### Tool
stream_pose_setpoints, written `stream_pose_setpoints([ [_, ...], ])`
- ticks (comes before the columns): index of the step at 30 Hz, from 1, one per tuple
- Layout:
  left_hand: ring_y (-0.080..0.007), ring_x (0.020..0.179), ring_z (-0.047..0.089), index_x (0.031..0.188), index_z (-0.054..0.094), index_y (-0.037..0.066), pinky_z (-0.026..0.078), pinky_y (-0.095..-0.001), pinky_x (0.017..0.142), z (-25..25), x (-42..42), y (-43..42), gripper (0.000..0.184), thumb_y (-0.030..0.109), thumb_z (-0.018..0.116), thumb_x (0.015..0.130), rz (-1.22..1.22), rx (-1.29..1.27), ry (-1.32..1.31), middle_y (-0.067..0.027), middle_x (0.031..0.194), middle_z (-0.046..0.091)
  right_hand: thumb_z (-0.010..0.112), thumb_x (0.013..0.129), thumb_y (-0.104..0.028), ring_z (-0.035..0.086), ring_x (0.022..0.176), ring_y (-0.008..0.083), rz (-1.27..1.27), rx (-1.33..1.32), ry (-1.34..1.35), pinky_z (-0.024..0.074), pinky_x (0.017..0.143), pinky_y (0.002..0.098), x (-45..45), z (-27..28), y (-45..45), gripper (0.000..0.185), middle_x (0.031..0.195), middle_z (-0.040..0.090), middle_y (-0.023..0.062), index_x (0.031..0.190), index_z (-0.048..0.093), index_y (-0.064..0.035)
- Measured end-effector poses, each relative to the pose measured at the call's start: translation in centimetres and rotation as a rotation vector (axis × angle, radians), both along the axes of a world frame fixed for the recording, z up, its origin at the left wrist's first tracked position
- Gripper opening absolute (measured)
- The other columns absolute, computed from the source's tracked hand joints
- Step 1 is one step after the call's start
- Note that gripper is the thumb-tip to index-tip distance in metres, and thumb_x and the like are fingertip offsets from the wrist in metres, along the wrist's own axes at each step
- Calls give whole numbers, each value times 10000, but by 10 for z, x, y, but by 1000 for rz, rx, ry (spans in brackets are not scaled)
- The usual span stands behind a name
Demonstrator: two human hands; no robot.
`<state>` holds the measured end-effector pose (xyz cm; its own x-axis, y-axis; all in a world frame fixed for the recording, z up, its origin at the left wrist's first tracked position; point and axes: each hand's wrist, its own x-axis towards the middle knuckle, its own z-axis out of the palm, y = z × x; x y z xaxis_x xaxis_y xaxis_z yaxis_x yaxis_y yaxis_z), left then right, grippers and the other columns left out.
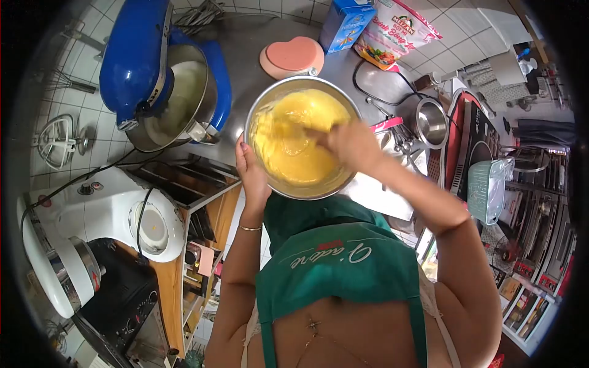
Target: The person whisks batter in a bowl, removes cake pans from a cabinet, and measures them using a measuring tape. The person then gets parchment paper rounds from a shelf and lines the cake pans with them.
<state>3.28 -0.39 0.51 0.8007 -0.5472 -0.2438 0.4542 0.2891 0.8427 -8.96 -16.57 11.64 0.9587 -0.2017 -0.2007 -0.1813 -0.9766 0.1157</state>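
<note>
A round metal mixing bowl (351, 101) is tilted toward me in front of my apron, with smooth yellow batter (300, 162) inside. My left hand (250, 170) grips its left side, fingers against the outer wall and partly hidden beneath. Over the bowl's right half, my right hand (351, 147) is closed round the handle of what looks like a whisk (273, 127). The whisk's head is in the batter and smeared by motion, so its wires are hard to make out.
A blue stand mixer (138, 61) with pale foam in its bowl stands at left. Behind are a pink heart-shaped box (293, 55), a blue carton (346, 26) and a flour bag (396, 34). Measuring spoons (402, 140) and a small steel bowl (431, 122) lie right.
</note>
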Motion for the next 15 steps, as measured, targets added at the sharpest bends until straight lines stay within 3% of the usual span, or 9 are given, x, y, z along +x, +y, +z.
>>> stream_pose_setpoints([
  [3,-177,1064,562,1318,394,41,477,-319,901,-2,2,7,371,260,322,1028,44,66,-40,-111,1203,552,537,880,-399,613,537,252,101,70,-176,470,447,371,5,1,-73,346,605,608,44,1218,548,-326],
  [6,-169,1053,566,1320,399,24,474,-313,901,0,-2,5,382,259,321,1028,108,49,9,-110,1183,568,519,906,-384,624,590,274,-66,0,116,504,526,374,-41,11,-97,332,704,653,62,1220,552,-283],
  [8,-168,1052,566,1323,400,27,477,-311,898,0,-6,4,383,258,321,1028,159,61,34,-108,1188,567,486,941,-359,639,680,300,-24,377,76,525,636,377,-102,-15,-99,317,846,677,87,1215,555,-216],
  [9,-172,1047,569,1327,396,27,483,-314,892,5,-8,1,381,252,318,1029,157,41,28,-113,1191,566,474,952,-349,643,718,309,-316,654,261,524,671,375,-102,-8,-76,318,898,673,103,1216,554,-191],
  [11,-177,1051,569,1333,388,26,485,-316,889,8,-15,0,384,250,314,1029,176,45,39,-119,1193,563,444,964,-350,653,738,304,-436,951,259,526,644,388,-98,-2,-14,330,883,661,143,1249,519,-200],
  [12,-179,1052,569,1335,384,25,487,-317,888,10,-18,-4,386,249,313,1030,188,39,39,-121,1194,562,428,967,-361,661,720,291,-241,951,70,528,582,403,-91,-2,4,345,815,654,169,1283,486,-236],
  [14,-181,1050,569,1337,379,24,487,-316,885,17,-23,-7,389,254,311,1030,170,34,17,-126,1193,560,423,966,-328,656,674,326,-151,877,-191,511,557,456,-59,-35,25,294,778,649,175,1217,507,-201],
  [15,-182,1049,570,1337,377,23,487,-316,883,19,-25,-4,391,256,310,1030,165,40,5,-128,1193,559,441,953,-311,657,660,322,-223,640,-84,507,545,464,-45,-42,17,279,786,651,174,1196,510,-193],
])
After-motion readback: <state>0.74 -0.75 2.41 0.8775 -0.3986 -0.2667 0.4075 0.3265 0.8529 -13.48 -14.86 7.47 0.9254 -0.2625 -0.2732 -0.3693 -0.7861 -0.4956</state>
